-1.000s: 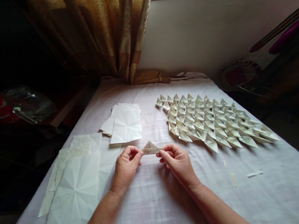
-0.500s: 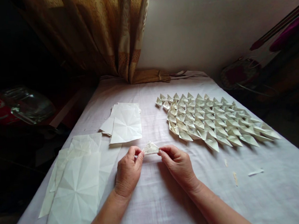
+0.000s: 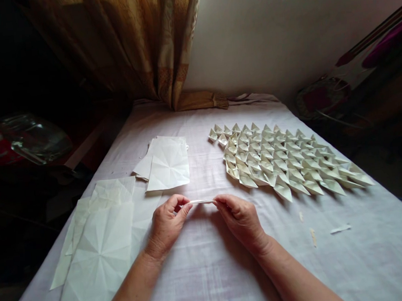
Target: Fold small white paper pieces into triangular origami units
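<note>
A small piece of folded white paper (image 3: 202,201) is stretched between my two hands, seen nearly edge-on as a thin strip. My left hand (image 3: 170,225) pinches its left end between thumb and fingers. At the right end, my right hand (image 3: 239,219) grips it the same way. Beyond my right hand stand several folded paper boats (image 3: 281,155), packed in close rows. Just past my left hand lies a stack of creased white paper sheets (image 3: 169,167).
More creased sheets (image 3: 100,256) overlap at the left front of the cloth-covered table (image 3: 204,280). Small paper scraps (image 3: 340,229) lie at the right. A gold curtain (image 3: 165,46) hangs at the back, against a pale wall (image 3: 265,39). A clear plastic bottle (image 3: 36,138) is at the far left.
The folded paper has tipped from showing its triangular face to nearly edge-on. Both hands still pinch its ends. Sheets and boats stay in place, with a slight shift of the view.
</note>
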The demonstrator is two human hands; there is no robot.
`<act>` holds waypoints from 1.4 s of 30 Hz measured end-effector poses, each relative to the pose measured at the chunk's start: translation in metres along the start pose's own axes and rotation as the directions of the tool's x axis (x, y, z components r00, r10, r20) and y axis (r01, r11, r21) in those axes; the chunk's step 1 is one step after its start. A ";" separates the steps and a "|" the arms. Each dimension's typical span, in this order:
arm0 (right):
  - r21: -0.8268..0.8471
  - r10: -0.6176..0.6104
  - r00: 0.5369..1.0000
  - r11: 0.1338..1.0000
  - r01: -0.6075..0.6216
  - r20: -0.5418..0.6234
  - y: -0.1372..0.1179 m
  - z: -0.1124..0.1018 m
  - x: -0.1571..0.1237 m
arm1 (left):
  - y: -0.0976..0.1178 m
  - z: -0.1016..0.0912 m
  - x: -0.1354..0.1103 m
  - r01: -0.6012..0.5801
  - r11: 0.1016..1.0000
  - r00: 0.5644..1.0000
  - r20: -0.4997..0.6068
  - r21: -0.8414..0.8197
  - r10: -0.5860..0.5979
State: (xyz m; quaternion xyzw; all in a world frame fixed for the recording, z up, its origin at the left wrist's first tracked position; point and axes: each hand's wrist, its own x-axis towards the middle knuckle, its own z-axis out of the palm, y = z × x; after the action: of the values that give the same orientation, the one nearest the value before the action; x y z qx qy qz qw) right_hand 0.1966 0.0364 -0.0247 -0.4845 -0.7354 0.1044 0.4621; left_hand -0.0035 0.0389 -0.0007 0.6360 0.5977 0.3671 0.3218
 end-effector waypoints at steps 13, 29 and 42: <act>0.281 0.336 0.930 0.887 -0.366 0.149 -0.006 0.001 0.001 | 0.003 0.002 0.002 0.145 0.916 0.989 0.034 -0.373 -0.143; 0.487 0.492 0.837 0.685 -0.542 0.240 -0.009 0.003 0.004 | 0.011 -0.008 0.005 0.401 0.768 0.916 0.194 -0.499 -0.352; 0.387 0.397 0.901 0.813 -0.435 0.178 -0.004 0.003 -0.001 | 0.006 -0.006 0.005 0.415 0.749 0.909 0.205 -0.517 -0.362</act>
State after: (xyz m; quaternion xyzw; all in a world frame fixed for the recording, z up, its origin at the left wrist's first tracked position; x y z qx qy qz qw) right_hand 0.1919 0.0343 -0.0247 -0.5183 -0.5919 0.3787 0.4874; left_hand -0.0054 0.0429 0.0081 0.3939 0.5704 0.4184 0.5869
